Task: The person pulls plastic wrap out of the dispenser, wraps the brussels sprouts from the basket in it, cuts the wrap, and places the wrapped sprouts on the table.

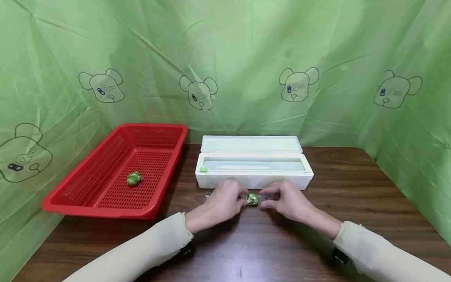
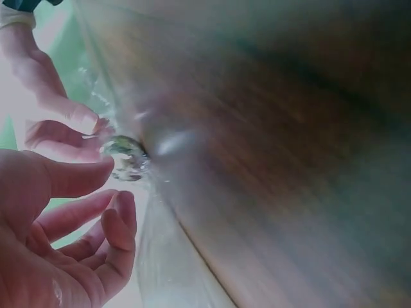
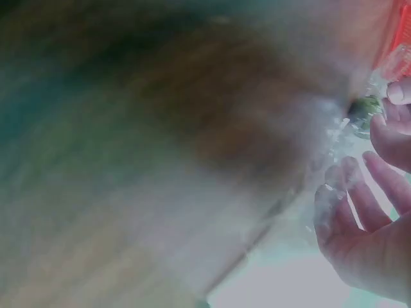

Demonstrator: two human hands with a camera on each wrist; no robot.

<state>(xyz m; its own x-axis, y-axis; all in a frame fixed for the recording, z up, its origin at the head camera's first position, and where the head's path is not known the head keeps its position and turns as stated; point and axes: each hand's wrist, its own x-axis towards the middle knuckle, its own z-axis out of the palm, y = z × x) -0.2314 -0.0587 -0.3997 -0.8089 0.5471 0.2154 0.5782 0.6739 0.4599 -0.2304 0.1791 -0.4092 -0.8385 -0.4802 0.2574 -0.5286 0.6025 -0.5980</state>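
Observation:
A small Brussels sprout (image 1: 252,199) wrapped in clear plastic wrap (image 1: 265,199) is between my two hands, close over the table. My left hand (image 1: 225,200) has curled fingers at the wrap on the sprout's left side, its thumb tip right at the sprout (image 2: 126,157) in the left wrist view. From the right, my right hand (image 1: 287,200) holds the wrap between thumb and fingers. Clear film also covers those fingertips (image 3: 334,183) in the right wrist view. More loose film (image 2: 170,256) trails below my left hand. The wrist views are blurred.
Behind my hands stands a white wrap dispenser box (image 1: 253,181), its lid (image 1: 251,144) raised and a green slider (image 1: 203,169) at its left end. At left, a red basket (image 1: 151,212) holds another Brussels sprout (image 1: 134,178). A green curtain (image 1: 246,47) surrounds the wooden table (image 1: 356,188).

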